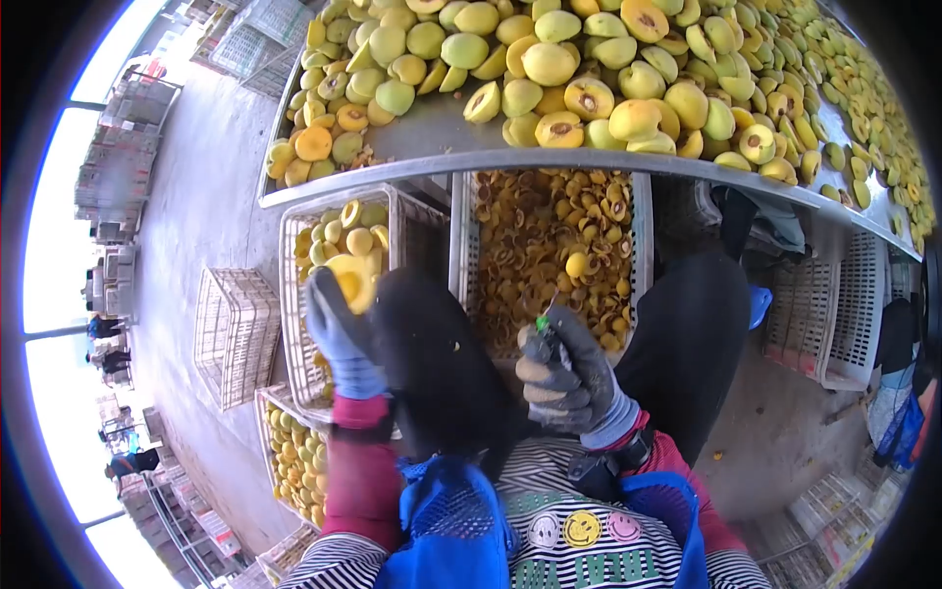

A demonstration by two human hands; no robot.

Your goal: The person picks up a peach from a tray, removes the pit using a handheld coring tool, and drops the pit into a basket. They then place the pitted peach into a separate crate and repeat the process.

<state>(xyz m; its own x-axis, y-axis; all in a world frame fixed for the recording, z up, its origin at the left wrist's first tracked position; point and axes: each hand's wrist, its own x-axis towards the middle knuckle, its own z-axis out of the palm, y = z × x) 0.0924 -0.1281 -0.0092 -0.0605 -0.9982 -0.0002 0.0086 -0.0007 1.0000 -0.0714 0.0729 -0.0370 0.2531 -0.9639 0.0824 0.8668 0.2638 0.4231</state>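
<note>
My left hand (pixel 341 329), in a grey-blue work glove, is over a white crate (pixel 287 245) left of my knee. A yellow peach half (pixel 351 280) with its cut face showing sits between its fingers and thumb. Yellow-green peach halves (pixel 339 236) lie in that crate. My right hand (pixel 571 378), in a glove with a dark grey palm, is closed around a small tool with a green part (pixel 543 323); its thin tip points up, and the rest is hidden. Below the table edge, between my knees, a crate (pixel 641 226) holds brown pits and scraps (pixel 549 245).
A metal table (pixel 422 142) heaped with cut peaches (pixel 638 83) spans the front. A slatted crate (pixel 235 339) stands on the floor at left; another crate with fruit (pixel 294 456) is beside my thigh. Stacked crates (pixel 824 314) stand at right. People (pixel 108 358) are far left.
</note>
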